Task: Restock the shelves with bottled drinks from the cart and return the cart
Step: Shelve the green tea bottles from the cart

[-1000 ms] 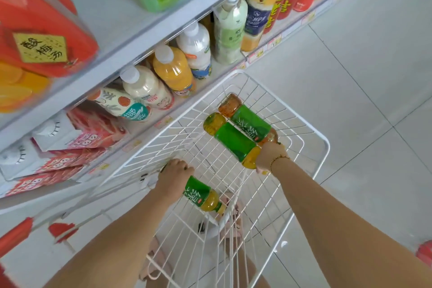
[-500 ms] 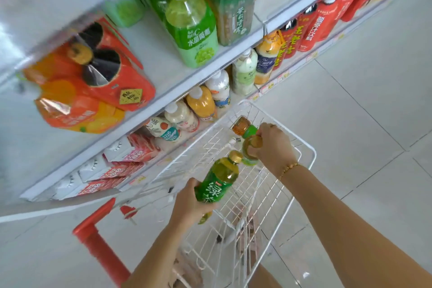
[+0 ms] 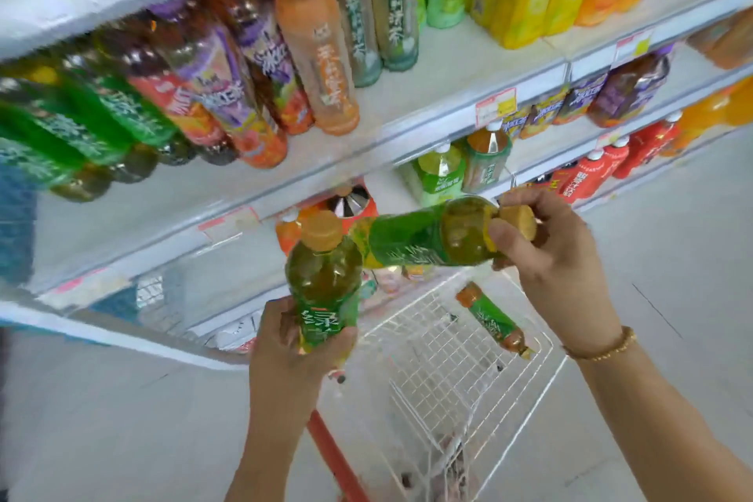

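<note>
Both bottles have come up since a moment ago: they were just over the basket, and now they are held in front of the shelves [image 3: 411, 137]. The left hand [image 3: 293, 355] grips the lower half of a green tea bottle [image 3: 324, 281], fingers curled round the label, so the bottle stands upright above the grip with its orange cap on top. The right hand [image 3: 558, 269] pinches the neck of a second green tea bottle [image 3: 419, 236] just below the cap. This bottle, upright half a second back, now lies sideways and stretches left from the grip until its base sits just beside the first bottle's shoulder. The label in the left hand shows a white 绿; the writing on the sideways bottle is too blurred to read. Below and between the two hands stands the white wire cart [image 3: 548, 344], and one more green-labelled bottle [image 3: 495, 320] lies on its side in the basket, where there were three a second ago. The shelf bottles beyond the hands carry green, purple and orange labels, their lettering smeared. A beaded bracelet [image 3: 603, 346] circles the right wrist.
</note>
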Motion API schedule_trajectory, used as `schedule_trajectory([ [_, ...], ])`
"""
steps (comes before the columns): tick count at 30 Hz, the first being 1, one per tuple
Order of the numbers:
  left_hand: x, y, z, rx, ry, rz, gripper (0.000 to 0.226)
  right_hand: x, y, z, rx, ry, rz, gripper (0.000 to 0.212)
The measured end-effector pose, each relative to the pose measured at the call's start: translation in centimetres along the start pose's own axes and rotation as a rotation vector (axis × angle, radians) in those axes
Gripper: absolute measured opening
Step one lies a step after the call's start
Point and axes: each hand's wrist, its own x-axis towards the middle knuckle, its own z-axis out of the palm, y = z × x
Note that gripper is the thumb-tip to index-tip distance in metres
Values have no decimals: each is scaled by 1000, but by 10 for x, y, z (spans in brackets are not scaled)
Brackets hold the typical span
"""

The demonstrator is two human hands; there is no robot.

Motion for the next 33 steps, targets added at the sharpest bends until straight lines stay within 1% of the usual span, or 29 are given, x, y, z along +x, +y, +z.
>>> schedule_trajectory([
  [2,2,21,-33,-17,83,65,52,-7,-28,24,102,1,-76,23],
  [4,8,33,-65,-50,175,102,57,-12,-49,49,167,0,-147,24],
  [5,11,38,-79,-54,218,119,60,-15,-57,63,195,3,-178,22],
  [7,19,46,-105,-36,300,162,57,-19,-70,91,244,21,-223,17],
  [9,29,46,-130,-9,381,200,51,-22,-78,121,224,36,-267,14],
  [11,43,43,-153,3,419,208,51,-23,-82,150,185,24,-313,15],
  [14,65,42,-178,41,393,204,56,-17,-84,189,40,34,-358,19],
  [18,89,50,-196,79,316,243,54,-2,-85,228,-31,69,-377,22],
  [21,105,56,-197,15,258,281,55,8,-85,246,-120,6,-435,24],
  [25,125,53,-193,-30,207,300,65,21,-92,268,-247,-62,-547,28],
  [28,140,39,-198,-17,201,285,60,29,-95,280,-374,-86,-600,31],
  [31,153,31,-205,61,196,269,58,34,-92,290,-368,-150,-616,29],
  [33,163,30,-208,77,171,244,61,38,-91,298,-319,-138,-603,31],
])
